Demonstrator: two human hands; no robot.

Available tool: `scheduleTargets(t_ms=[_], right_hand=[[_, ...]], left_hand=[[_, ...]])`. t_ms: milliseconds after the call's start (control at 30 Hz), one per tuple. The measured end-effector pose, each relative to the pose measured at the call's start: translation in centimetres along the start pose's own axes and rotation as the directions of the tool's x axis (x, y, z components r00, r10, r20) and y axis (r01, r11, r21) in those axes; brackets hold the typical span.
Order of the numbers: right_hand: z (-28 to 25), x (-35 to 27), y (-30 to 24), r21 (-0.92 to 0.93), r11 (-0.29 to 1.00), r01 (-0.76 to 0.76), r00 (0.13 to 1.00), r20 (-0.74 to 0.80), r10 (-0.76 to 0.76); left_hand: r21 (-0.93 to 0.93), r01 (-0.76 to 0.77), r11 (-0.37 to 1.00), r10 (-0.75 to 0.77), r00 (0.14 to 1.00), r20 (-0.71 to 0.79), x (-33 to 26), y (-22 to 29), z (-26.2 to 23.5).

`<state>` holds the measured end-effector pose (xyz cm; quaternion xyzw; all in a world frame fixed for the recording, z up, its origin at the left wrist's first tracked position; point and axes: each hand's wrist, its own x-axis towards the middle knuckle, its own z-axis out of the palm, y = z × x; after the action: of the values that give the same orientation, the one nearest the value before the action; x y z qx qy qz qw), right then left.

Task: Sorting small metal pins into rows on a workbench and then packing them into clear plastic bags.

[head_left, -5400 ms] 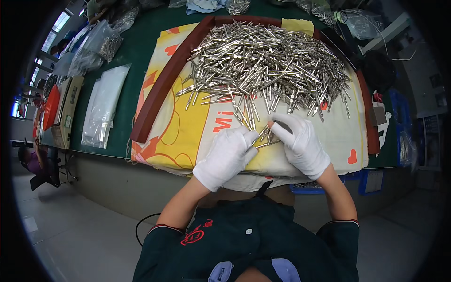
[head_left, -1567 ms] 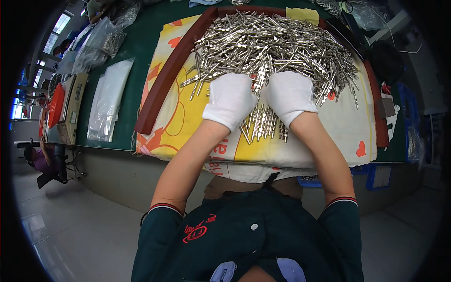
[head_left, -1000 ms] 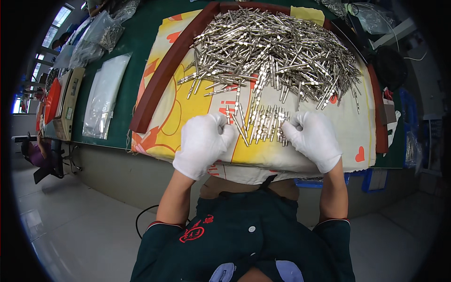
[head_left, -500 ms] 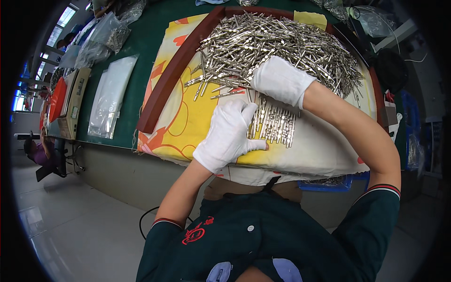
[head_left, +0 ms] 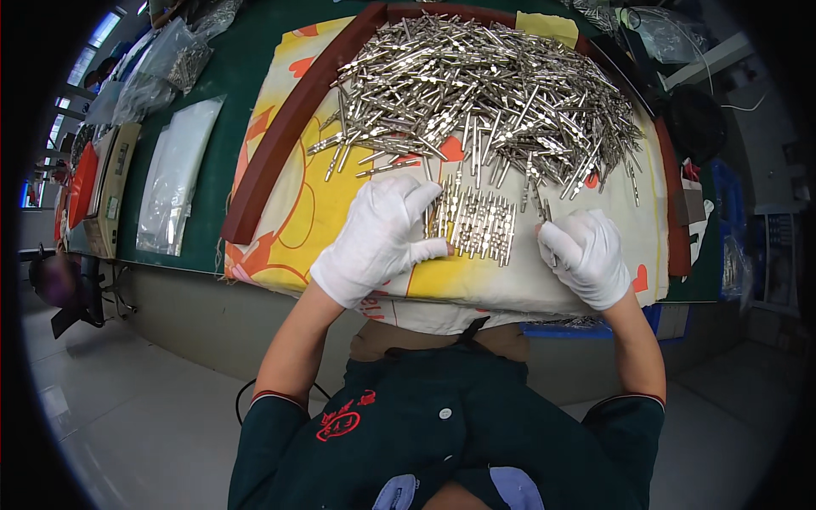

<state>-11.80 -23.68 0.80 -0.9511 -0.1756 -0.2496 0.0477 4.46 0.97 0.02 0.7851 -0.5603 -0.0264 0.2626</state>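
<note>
The green bench [head_left: 242, 76] carries a printed cloth [head_left: 314, 212] whose near side drapes over the bench's near edge. A dark red left rail [head_left: 296, 140] slants from the far side down toward the cloth's near left corner; a right rail [head_left: 674, 195] runs along the cloth's right side. Between the left rail and the left hand [head_left: 378, 238] lies a broad stretch of yellow cloth, and a narrower strip of cloth separates the row [head_left: 476, 225] of rods from the bench's near edge. White cloth also shows between the right hand [head_left: 591, 255] and the right rail.

The left hand, in a white glove, has thumb and forefinger spread wide, bracketing the row's left end; whether the tips press on the rods I cannot tell. The right hand, gloved alike, has thumb and fingers drawn together on at least one metal rod [head_left: 545, 212], which points toward the far edge; the exact count is hidden.

The row sits near the middle of the cloth's near side. Its rods are slim, shiny and silver, with thicker collars along their length, lying side by side, roughly parallel. Beyond it, the pile [head_left: 484, 93] of similar rods lies tangled at all angles, filling the far part of the cloth.
</note>
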Motion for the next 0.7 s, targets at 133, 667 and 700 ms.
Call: scheduleTargets(t_ms=[133, 667, 700], right_hand=[[0.4, -1.7, -0.9, -0.058, 0.998, -0.029, 0.986, 0.162, 0.038], [3.0, 6.3, 0.3, -0.186, 0.74, -0.646, 0.706, 0.225, 0.672], [2.4, 6.3, 0.1, -0.106, 0.706, -0.7, 0.687, 0.166, 0.707]], left_hand=[[0.107, -0.032, 0.994, 0.032, 0.999, -0.001, 1.8, 0.6, -0.3], [0.179, -0.136, 0.974, 0.14, 0.99, -0.005, 2.7, 1.3, 1.9], [0.193, -0.102, 0.976, 0.103, 0.995, 0.002, 2.6, 1.3, 2.0]])
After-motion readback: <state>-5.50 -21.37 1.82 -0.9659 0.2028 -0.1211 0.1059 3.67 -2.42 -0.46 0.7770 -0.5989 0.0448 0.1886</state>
